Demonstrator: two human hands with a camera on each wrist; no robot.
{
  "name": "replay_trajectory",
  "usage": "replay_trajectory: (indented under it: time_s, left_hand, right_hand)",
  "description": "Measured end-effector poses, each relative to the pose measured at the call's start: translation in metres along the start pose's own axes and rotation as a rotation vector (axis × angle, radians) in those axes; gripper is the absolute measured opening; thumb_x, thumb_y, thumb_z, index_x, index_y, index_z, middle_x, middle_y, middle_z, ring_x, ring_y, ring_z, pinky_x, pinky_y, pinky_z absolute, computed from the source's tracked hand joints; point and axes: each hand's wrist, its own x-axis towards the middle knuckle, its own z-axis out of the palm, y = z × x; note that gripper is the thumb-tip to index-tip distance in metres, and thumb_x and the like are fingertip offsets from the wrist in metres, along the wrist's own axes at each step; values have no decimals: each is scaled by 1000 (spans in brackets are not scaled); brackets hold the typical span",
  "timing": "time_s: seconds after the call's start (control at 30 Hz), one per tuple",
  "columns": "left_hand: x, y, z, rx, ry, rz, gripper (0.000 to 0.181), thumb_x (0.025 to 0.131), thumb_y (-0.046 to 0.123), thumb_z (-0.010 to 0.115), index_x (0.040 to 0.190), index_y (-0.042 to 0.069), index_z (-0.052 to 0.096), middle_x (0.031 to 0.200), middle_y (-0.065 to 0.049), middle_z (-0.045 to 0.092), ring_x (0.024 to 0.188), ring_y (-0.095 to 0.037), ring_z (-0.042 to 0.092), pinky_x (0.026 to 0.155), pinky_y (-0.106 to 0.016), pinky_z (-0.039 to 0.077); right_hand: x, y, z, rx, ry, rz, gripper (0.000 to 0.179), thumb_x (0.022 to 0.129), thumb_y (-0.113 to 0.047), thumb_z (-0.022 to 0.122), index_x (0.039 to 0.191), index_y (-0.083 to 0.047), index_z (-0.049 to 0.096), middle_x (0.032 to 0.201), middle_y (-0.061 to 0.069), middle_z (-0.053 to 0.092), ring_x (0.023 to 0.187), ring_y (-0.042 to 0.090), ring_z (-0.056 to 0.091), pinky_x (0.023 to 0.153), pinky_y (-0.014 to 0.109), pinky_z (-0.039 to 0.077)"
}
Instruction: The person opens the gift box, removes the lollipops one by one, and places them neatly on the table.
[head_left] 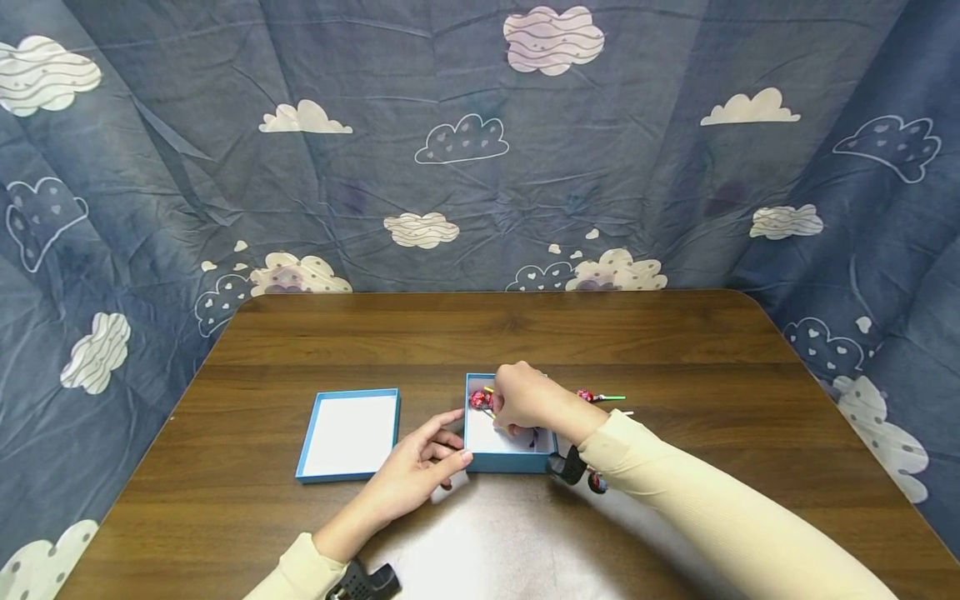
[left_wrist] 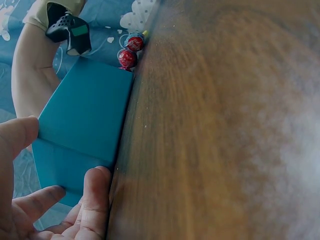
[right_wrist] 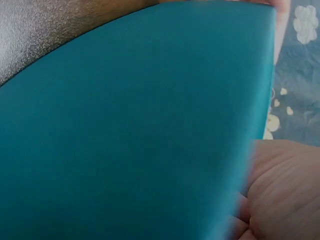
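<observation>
The left hand (head_left: 412, 477) is loose, its fingers and thumb resting against the left wall of the box (head_left: 510, 463). The box stands on the surface (head_left: 360, 333), blue outside, white inside, with straight walls. It looks like stiff card, so it is probably light and slides easily; two opposite walls should give a good hold. To its left lies the shallow lid (head_left: 352, 437), white side up. The right hand (head_left: 521, 396) is inside the box with bent fingers; the wall blocks the wrist view, so I cannot tell whether they pinch something. Beside it lie lollipops (head_left: 477, 400) in shiny red wrappers. They seem hard, light and perhaps slippery, so the thin stick is the surer place to pinch. Behind hangs a curtain (head_left: 465, 200).
</observation>
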Motion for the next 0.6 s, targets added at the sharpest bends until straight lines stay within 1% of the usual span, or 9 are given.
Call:
replay_trajectory:
  time_s: [0.1, 0.2, 0.3, 0.37, 0.47, 0.6]
  left_hand:
    - [0, 0, 0, -3, 0, 0, 63, 105, 21, 71, 160, 5, 46, 128, -24, 67, 93, -17, 70, 72, -25, 61]
    - [0, 0, 0, -3, 1, 1, 63, 104, 21, 72, 160, 5, 47, 128, -24, 67, 93, -17, 70, 72, -25, 61]
    - [0, -1, 0, -5, 1, 0, 63, 104, 21, 72, 160, 6, 47, 128, -24, 67, 94, -17, 70, 73, -25, 61]
    - [0, -1, 0, -5, -1, -1, 62, 105, 21, 71, 160, 6, 47, 127, -24, 67, 95, -17, 71, 73, -25, 61]
    - [0, -1, 0, -4, -2, -1, 62, 105, 21, 71, 160, 6, 47, 127, -23, 67, 95, -17, 71, 72, -25, 61]
    - [0, -1, 1, -7, 1, -2, 62, 105, 21, 72, 159, 6, 47, 126, -23, 67, 95, -17, 70, 72, -26, 61]
  right_hand:
    - [3, -3, 4, -32, 5, 14, 35, 85, -6, 90, 59, -11, 66, 46, -3, 62, 42, 6, 55, 48, 19, 42]
    - [3, -5, 6, -77, 30, -2, 37, 84, -7, 91, 58, -12, 65, 44, -5, 58, 40, 5, 51, 50, 20, 41]
    - [2, -6, 8, -107, 64, -31, 37, 82, -5, 91, 58, -12, 64, 42, -7, 54, 41, 6, 50, 50, 21, 40]
    - [1, -6, 9, -118, 73, -41, 36, 81, -3, 91, 59, -12, 64, 42, -7, 53, 42, 7, 49, 50, 21, 39]
    - [0, -5, 9, -123, 76, -46, 36, 80, 0, 88, 59, -12, 62, 42, -8, 50, 43, 7, 49, 48, 21, 36]
    - [-1, -4, 9, -124, 77, -58, 35, 77, 7, 81, 58, -13, 60, 45, -8, 49, 44, 9, 47, 46, 20, 33]
